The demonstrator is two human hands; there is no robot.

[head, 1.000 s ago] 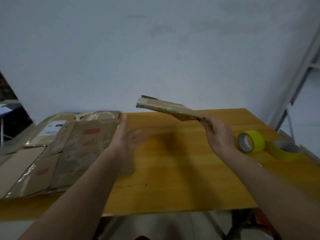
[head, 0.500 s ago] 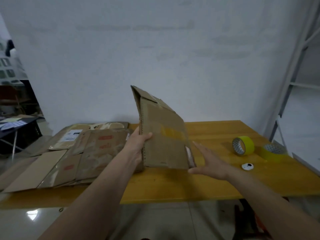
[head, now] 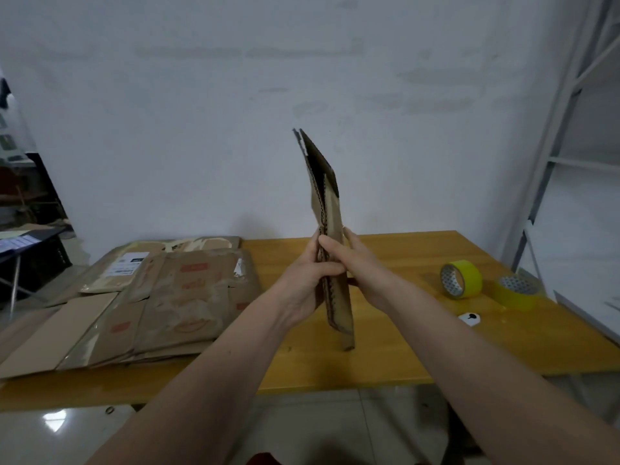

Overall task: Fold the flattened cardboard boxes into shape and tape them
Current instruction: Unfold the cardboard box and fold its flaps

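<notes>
The flattened cardboard box (head: 330, 263) is held on edge, its long axis nearly upright and its thin corrugated edge turned toward the wearer, so that only a sliver of either face is seen. Its lower end appears to rest on the wooden table (head: 385, 360), near the front edge, though contact cannot be confirmed.

Nearest to the box, the left hand (head: 303, 283) is wrapped against its left face, the thumb laid across the near edge, so the box is gripped from that side. The right hand (head: 360, 266) is pressed against the right face, fingers extended upward along the panel; whether these fingers are curled round the far edge cannot be told.

The box thus lies directly between the two palms, both equally near. Opening it into shape is judged to depend on the two faces being drawn apart sideways, left and right of this upright axis.

Left of the box, a stack of flattened boxes (head: 161, 297) lies on the table. Right of the box and farther back, an upright yellow tape roll (head: 461, 278) and a second tape roll (head: 518, 292) lying flat are set, well apart from it.
</notes>
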